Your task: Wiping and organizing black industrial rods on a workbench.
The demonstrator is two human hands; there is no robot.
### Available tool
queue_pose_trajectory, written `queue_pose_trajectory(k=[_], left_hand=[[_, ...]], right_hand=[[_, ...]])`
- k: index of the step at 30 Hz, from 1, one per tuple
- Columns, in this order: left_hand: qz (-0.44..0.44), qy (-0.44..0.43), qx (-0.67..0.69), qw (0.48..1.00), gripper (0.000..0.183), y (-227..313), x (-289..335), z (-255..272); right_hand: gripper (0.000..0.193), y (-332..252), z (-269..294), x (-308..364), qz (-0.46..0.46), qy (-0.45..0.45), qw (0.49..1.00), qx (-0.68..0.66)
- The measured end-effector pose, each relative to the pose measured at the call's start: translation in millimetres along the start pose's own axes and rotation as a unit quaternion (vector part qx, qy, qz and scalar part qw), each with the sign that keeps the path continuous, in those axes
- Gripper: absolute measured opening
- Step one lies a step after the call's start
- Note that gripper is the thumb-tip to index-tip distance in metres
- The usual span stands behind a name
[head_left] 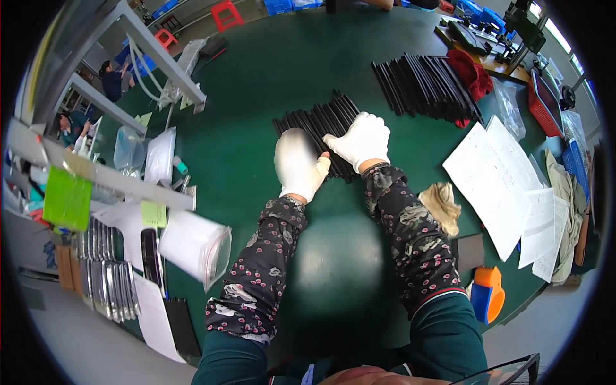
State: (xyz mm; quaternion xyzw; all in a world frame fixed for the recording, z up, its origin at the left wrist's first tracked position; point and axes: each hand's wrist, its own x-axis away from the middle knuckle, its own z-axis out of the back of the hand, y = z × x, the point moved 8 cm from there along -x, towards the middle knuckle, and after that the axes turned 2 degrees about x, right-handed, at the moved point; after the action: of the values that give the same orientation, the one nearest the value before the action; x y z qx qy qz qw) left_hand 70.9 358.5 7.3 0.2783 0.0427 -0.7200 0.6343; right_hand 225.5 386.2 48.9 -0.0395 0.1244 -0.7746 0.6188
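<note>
A row of thin black flat pieces point(321, 122) lies overlapped on the green table point(256, 77) in front of me. My left hand point(298, 165), in a white glove, rests on the near left end of the row with fingers together. My right hand point(360, 141), also gloved, lies flat on the row's near right part, fingers spread over the pieces. Whether either hand grips a piece is hidden beneath the gloves.
A larger stack of black pieces point(423, 83) lies farther right, with a red cloth point(471, 74) beside it. White papers point(500, 179), a beige rag point(441, 204), an orange tape dispenser point(487, 292) sit right. Plastic bags point(192, 244) and metal racks are left. Other people work far left.
</note>
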Motion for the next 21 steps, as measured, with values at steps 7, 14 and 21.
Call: queue_pose_trajectory(k=[7,14,21], left_hand=[[-0.039,0.021,0.033,0.999,0.074,13,163,83],[-0.041,0.010,0.043,0.998,0.074,24,333,166],[-0.092,0.020,0.039,0.995,0.075,24,493,235]], right_hand=[[0.081,15,14,187,-0.020,0.019,1.000,0.003],[0.079,33,40,383,-0.043,-0.015,0.999,0.014],[0.079,48,48,559,-0.026,-0.034,0.999,0.004]])
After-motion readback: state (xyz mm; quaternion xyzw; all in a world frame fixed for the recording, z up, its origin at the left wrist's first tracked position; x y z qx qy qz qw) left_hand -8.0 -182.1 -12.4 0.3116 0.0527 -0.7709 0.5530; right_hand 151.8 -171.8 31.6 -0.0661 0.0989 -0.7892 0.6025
